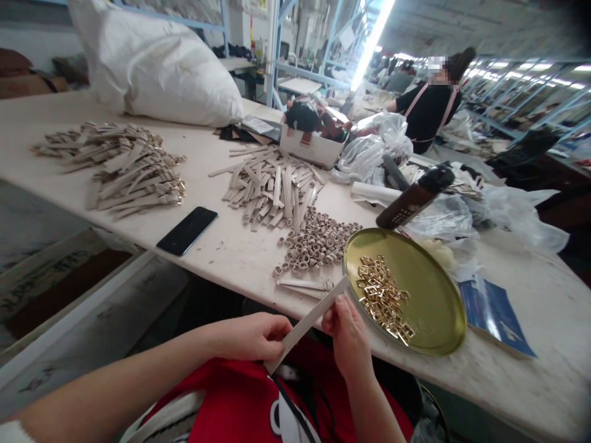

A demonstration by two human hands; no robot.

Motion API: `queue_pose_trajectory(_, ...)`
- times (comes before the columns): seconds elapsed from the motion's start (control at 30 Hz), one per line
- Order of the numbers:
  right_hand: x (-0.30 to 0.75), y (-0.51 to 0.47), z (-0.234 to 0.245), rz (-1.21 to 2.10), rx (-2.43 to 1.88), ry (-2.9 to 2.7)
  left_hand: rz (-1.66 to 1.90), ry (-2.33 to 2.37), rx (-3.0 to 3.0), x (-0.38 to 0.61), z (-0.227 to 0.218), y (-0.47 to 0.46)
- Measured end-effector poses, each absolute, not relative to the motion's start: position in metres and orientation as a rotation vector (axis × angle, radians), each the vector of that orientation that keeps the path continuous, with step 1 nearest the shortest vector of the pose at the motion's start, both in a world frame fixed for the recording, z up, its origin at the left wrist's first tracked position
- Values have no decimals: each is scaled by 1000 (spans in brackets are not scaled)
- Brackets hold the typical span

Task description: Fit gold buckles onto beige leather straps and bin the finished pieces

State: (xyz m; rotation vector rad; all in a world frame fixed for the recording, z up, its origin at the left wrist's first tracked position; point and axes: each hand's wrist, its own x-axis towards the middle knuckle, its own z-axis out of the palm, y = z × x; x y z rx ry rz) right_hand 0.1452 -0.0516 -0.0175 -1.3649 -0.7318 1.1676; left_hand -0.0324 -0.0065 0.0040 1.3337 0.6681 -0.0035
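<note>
A flat beige strap (308, 320) stretches slantwise between my hands, over my lap and in front of the table edge. My left hand (258, 335) pinches its lower end. My right hand (346, 326) has its fingers closed on the strap near the upper end. Just beyond, on the table, lie a few finished-looking strap pieces (302, 286) and a heap of small beige loops (318, 240). To the right of my right hand, a round gold tray (434, 289) holds a pile of gold metal buckles (381, 295).
Loose straps (272, 187) are heaped mid-table; straps with gold fittings (133, 166) lie at left. A phone (187, 231) rests near the front edge. A dark bottle (413, 200), plastic bags (378, 144), a blue packet (496, 314) and a white sack (157, 67) surround them. A person (427, 107) is beyond.
</note>
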Motion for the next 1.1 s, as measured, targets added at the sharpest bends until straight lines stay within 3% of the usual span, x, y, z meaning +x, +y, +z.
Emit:
queue_pose_trajectory(0.23,145,-33,-16,1146,-1500,-1172,267,785,966,-10,-3,9)
queue_pose_trajectory(0.43,208,26,-20,417,-1863,-1553,391,855,933,0,-16,32)
queue_pose_trajectory(0.63,220,71,-38,69,-2138,-1996,371,911,904,8,-14,41)
queue_pose_trajectory(0.97,209,66,-41,-161,-2236,-2179,369,896,887,12,-17,38)
queue_pose_trajectory(1.1,210,63,-42,-93,-2128,-2117,376,893,897,10,-10,29)
